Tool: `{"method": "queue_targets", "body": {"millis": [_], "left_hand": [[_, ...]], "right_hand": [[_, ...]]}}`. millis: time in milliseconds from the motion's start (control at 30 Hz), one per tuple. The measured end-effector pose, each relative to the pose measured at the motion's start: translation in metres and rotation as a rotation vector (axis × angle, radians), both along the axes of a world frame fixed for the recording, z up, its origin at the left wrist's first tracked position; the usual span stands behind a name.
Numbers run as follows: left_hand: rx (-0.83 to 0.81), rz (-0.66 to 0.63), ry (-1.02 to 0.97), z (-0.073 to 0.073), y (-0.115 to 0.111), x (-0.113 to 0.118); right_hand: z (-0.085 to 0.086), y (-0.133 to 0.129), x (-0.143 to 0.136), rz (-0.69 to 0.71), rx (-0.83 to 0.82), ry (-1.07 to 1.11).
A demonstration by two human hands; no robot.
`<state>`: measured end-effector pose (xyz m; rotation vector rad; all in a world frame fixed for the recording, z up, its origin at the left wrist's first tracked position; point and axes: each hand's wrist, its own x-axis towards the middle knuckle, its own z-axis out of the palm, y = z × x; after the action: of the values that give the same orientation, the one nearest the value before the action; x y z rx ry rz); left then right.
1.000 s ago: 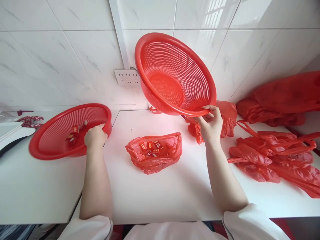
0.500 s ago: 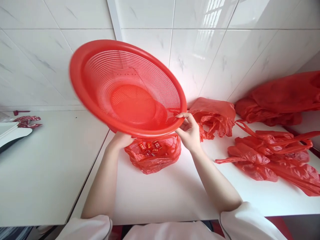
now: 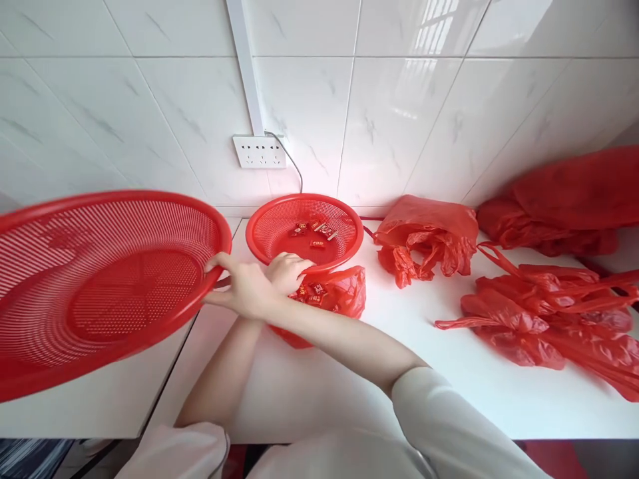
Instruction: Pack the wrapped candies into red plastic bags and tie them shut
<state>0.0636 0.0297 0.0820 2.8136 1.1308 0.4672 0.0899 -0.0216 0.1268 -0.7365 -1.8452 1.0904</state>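
My right hand (image 3: pixel 242 286) crosses over my left arm and grips the rim of a large red basket (image 3: pixel 134 296), tilted in the air at the left. My left hand (image 3: pixel 288 271) is on the near rim of a smaller red basket (image 3: pixel 305 229), its fingers closed there and partly hidden. Several small red candy packets (image 3: pixel 317 244) lie inside the smaller basket. Just in front of it is an open red plastic bag (image 3: pixel 352 293) with more packets, partly covered by my right arm.
A crumpled red bag (image 3: pixel 429 233) lies by the wall, right of the small basket. Several tied red bags (image 3: pixel 549 313) fill the right side of the white table (image 3: pixel 349 392). A socket strip (image 3: pixel 259 152) with a cable is on the tiled wall.
The large basket has moved left and down, now held by my right hand alone. My left hand has let go of it and gripped the smaller basket, which has come into view with packets inside.
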Motion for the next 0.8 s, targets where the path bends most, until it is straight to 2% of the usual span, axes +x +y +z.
{"method": "queue_targets", "body": {"millis": [133, 233, 433, 633, 700, 800], "left_hand": [[0.08, -0.004, 0.053, -0.003, -0.001, -0.002], [0.096, 0.023, 0.039, -0.007, -0.003, -0.004], [0.083, 0.015, -0.056, -0.006, -0.007, -0.004], [0.055, 0.029, -0.058, -0.001, -0.006, -0.006], [0.061, 0.049, -0.055, -0.001, -0.006, -0.007], [0.077, 0.074, -0.05, -0.002, -0.007, -0.007]], "right_hand": [[-0.024, 0.014, -0.054, -0.021, -0.039, -0.112], [-0.038, 0.018, -0.074, -0.032, -0.037, -0.195], [-0.045, 0.013, -0.078, -0.103, 0.108, -0.548], [-0.045, 0.0, -0.08, -0.057, 0.414, -0.556], [-0.045, 0.003, -0.084, -0.003, 0.45, -0.541], [-0.048, 0.011, -0.091, 0.214, 0.437, -0.518]]}}
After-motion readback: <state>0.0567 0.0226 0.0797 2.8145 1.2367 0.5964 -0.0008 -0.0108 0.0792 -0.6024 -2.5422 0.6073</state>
